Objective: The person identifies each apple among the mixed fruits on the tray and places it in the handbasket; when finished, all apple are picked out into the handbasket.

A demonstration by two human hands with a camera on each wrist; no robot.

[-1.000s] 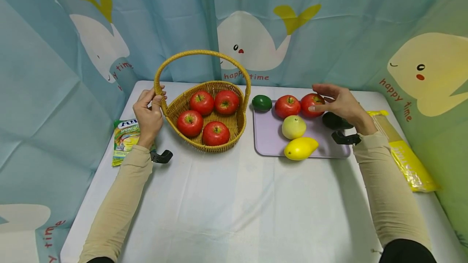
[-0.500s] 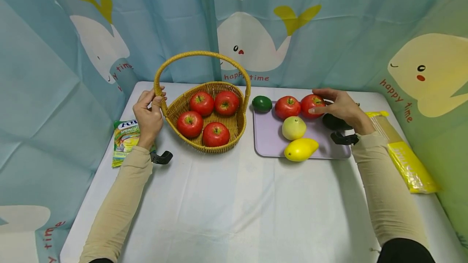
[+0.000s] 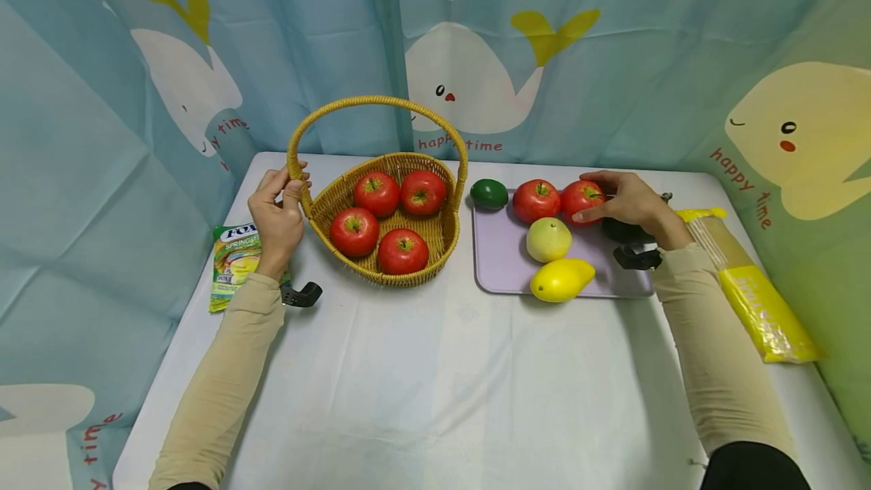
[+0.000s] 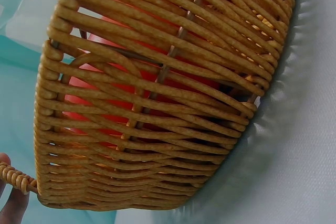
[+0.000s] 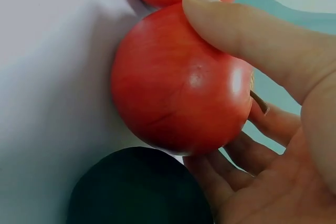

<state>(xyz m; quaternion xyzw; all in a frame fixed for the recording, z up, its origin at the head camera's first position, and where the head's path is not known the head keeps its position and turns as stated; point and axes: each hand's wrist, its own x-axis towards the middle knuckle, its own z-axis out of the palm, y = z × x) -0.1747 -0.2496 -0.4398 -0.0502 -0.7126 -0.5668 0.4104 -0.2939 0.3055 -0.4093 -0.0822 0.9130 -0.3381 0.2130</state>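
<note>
My left hand point(image 3: 277, 214) grips the left foot of the handle of a wicker basket point(image 3: 449, 240). Several red apples point(image 3: 404, 252) lie inside the basket; in the left wrist view, red shows through the woven wall point(image 4: 142, 103). Over at the tray, my right hand point(image 3: 629, 199) holds a red apple point(image 3: 577, 199), thumb on the near side and fingers round the far side. The right wrist view has the thumb point(image 5: 236, 24) pressed on this apple point(image 5: 178, 82), with its stem toward the palm. A second apple point(image 3: 535, 200) sits against it on the left.
The lilac tray point(image 3: 500, 263) also bears a pale green round fruit point(image 3: 548, 240), a yellow mango point(image 3: 562, 280), a small green fruit point(image 3: 489, 193) and a dark fruit point(image 3: 622, 231) partly under my right hand. A green packet point(image 3: 231, 267) lies left, a yellow bag point(image 3: 762, 301) right.
My right hand has come slightly left and lower, closing its thumb and fingers round the apple. The left hand and the basket stay where they were.
</note>
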